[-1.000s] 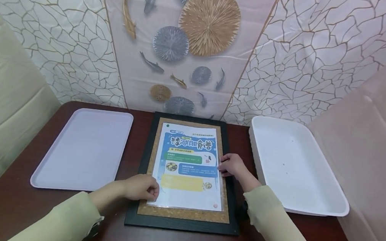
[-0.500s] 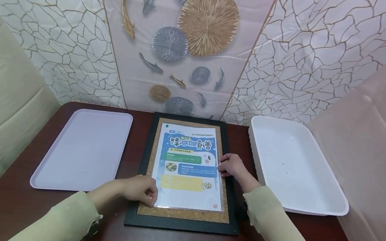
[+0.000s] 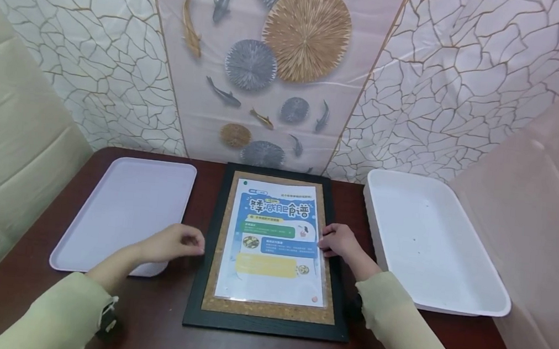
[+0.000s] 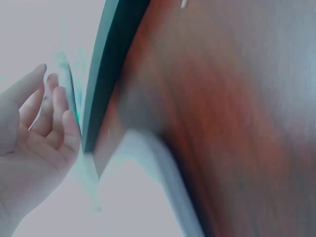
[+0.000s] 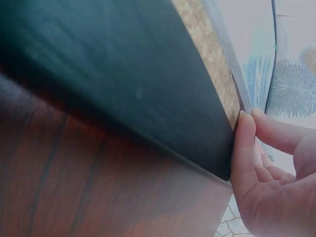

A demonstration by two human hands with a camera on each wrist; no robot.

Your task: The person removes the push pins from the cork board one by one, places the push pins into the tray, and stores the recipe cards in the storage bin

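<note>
A laminated poster (image 3: 270,284) with blue, green and yellow blocks lies on a cork board (image 3: 267,310) in a black frame (image 3: 266,325). A green pin (image 3: 245,182) sits at its top left corner and a pink pin (image 3: 314,299) at its bottom right. My right hand (image 3: 342,243) is at the poster's right edge; in the right wrist view its thumb and a fingertip (image 5: 243,121) pinch that edge. My left hand (image 3: 174,242) hovers left of the frame, fingers loosely bent and holding nothing, partly over a pale flat tray (image 3: 129,211).
A deep white tray (image 3: 433,243) stands at the right of the dark red-brown table (image 3: 156,330). Beige cloth walls (image 3: 8,134) flank both sides, and a patterned curtain (image 3: 275,57) hangs behind.
My left hand has left the poster's lower left corner and moved left and away from me, beyond the frame's edge. The right hand stays at the poster's right edge.
</note>
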